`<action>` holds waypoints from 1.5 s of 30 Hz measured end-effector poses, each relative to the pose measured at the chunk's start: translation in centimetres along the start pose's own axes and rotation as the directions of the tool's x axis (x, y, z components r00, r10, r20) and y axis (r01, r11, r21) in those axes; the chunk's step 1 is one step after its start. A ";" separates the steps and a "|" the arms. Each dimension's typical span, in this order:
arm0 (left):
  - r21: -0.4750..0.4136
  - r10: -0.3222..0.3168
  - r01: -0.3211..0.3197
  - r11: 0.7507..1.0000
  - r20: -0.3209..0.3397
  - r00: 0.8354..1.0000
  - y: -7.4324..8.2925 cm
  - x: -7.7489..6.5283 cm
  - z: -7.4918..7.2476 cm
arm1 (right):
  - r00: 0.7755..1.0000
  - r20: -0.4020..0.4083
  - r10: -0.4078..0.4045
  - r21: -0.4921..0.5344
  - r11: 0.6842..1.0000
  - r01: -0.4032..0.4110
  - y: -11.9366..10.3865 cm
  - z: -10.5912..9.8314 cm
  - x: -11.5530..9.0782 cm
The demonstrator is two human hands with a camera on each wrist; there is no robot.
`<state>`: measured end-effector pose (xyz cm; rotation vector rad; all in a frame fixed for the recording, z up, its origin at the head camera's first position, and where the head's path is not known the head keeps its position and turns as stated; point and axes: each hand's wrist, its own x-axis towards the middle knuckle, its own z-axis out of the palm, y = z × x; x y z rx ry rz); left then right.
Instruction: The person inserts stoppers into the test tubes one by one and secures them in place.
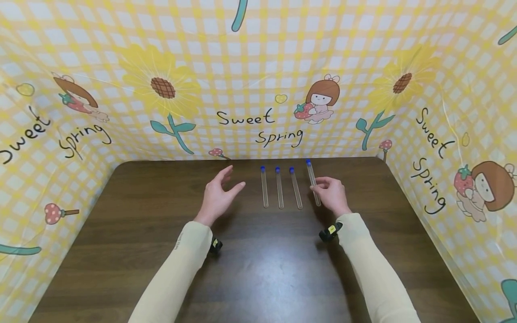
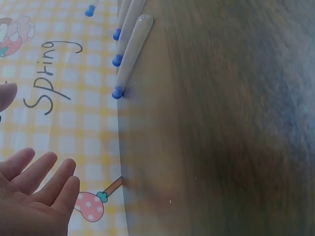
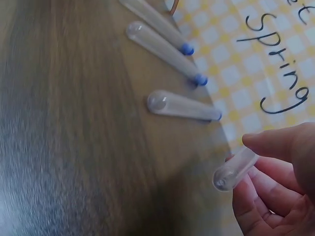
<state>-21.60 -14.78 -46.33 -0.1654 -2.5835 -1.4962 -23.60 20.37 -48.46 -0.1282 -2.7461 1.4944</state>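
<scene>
Between thumb and fingers, my right hand [image 1: 330, 193] pinches a clear test tube [image 1: 311, 174] with a blue cap, its rounded end pointing toward me. In the right wrist view that rounded end [image 3: 225, 178] sticks out past the fingers. Left of it, three more blue-capped test tubes lie side by side on the table: the near one [image 1: 296, 190], the middle one [image 1: 279, 190] and the leftmost one [image 1: 264, 190]. My left hand [image 1: 218, 195] hovers left of this row, thumb and fingers spread, holding nothing.
The dark wooden table [image 1: 258, 269] ends at the back against a yellow checked cloth [image 1: 242, 89] with printed flowers and figures. The same cloth rises along the left and right sides. Black camera straps sit on both wrists, the right strap [image 1: 330, 231] close over the table.
</scene>
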 end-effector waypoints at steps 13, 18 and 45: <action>0.103 0.022 -0.023 0.994 0.006 1.000 -0.3 0.1 -0.7 | 1.000 0.016 0.015 -0.143 0.990 -0.013 1.0 0.2 0.7; 0.141 0.038 -0.038 0.989 0.005 0.999 -0.3 0.2 -1.0 | 1.000 0.014 0.016 -0.178 0.984 -0.013 1.0 0.4 0.9; 0.399 0.193 -0.188 0.898 0.027 0.981 1.9 2.9 -3.5 | 0.978 -0.086 -0.189 -0.249 0.955 0.163 -3.6 -2.0 2.2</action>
